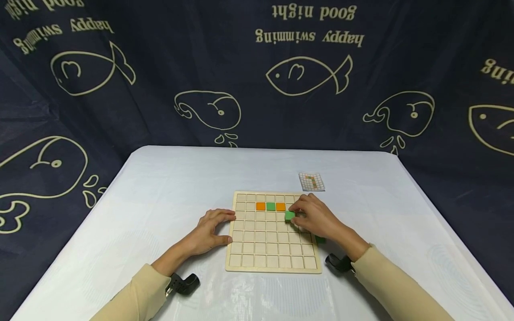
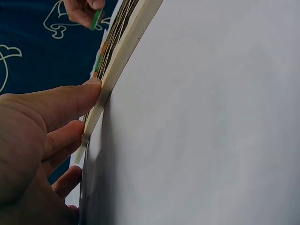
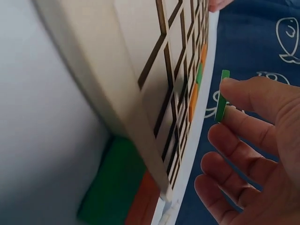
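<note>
A square wooden grid board (image 1: 261, 248) lies on the white table. In its second row from the far side sit an orange tile (image 1: 260, 206), a green tile (image 1: 271, 206) and another orange tile (image 1: 280, 207), side by side. My right hand (image 1: 315, 217) pinches a green square tile (image 3: 222, 101) between thumb and index finger, above the board's right part; the other fingers curl loosely below. My left hand (image 1: 206, 232) touches the board's left edge with thumb and fingertips, fingers spread and relaxed.
A small pattern card (image 1: 311, 182) with an orange and green figure lies beyond the board's far right corner. Beside the right edge are green pieces (image 3: 115, 183) and orange pieces (image 3: 145, 199), partly hidden by my right arm in the head view. A dark printed cloth (image 1: 241, 53) hangs behind.
</note>
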Demonstrator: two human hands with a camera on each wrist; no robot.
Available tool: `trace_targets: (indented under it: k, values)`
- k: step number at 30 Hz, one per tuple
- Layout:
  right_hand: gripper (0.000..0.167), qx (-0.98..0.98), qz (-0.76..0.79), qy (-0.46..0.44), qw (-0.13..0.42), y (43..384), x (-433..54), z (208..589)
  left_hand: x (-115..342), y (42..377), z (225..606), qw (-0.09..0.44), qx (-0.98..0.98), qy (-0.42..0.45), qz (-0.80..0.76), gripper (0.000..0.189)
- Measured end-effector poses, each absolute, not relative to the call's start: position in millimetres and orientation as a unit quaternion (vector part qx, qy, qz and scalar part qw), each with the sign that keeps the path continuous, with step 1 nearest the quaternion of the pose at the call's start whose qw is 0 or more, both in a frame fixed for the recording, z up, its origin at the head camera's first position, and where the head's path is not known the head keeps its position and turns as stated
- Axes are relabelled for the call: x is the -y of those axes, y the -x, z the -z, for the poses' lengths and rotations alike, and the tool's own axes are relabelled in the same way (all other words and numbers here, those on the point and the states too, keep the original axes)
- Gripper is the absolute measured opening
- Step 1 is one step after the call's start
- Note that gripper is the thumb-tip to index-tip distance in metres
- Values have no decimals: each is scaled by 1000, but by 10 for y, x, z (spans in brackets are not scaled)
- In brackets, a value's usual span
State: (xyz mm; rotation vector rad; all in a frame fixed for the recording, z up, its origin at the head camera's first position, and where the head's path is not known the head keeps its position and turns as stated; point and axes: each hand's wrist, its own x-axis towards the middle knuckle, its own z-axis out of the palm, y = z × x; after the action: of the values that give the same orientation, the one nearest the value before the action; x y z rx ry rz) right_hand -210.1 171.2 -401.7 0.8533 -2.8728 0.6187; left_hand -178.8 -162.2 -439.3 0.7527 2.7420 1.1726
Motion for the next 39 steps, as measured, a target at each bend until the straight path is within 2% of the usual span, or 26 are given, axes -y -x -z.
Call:
trace_targets:
  k: [14, 39]
  values:
    - [25, 945, -176, -276, 23, 2207, -1522, 4071, 1613, 1782, 4366, 43, -889, -239, -388, 55]
    - [24, 941, -148, -303, 38, 2276, -1491, 4129, 1623, 1794, 4394, 37, -890, -244, -383, 55]
